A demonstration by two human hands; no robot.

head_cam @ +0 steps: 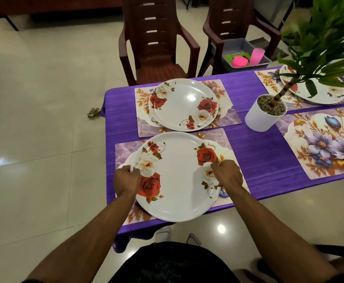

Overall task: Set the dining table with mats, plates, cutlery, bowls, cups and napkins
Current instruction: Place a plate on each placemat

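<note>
Plates with a rose print sit at three of the four floral placemats on the purple-clothed dining table (254, 144). Nearest, a round white plate with red and cream roses (176, 178) lies on the near-left marbled purple placemat (222, 139), its front rim reaching close to the table's edge. The left hand (126, 177) grips the plate's left rim with fingers curled around it; the right hand (227, 174) pinches the right rim, fingers bent over the printed roses. To the right, well apart, a floral placemat with lilac and blue blossoms (322, 148) carries no plate. Beyond the held plate, a second matching rose plate (184, 105) rests on its own mat (231, 115). Between the mats stands a white cylindrical pot filled with pebbles (264, 114), holding a green leafy plant (322, 37) whose leaves partly hide a third plate (330, 97) at the far-right setting. Behind the table stand two dark brown plastic armchairs (157, 43); the right one holds a grey tray (246, 53) with a pink cup (257, 56) and a pink round bowl (240, 61).
</note>
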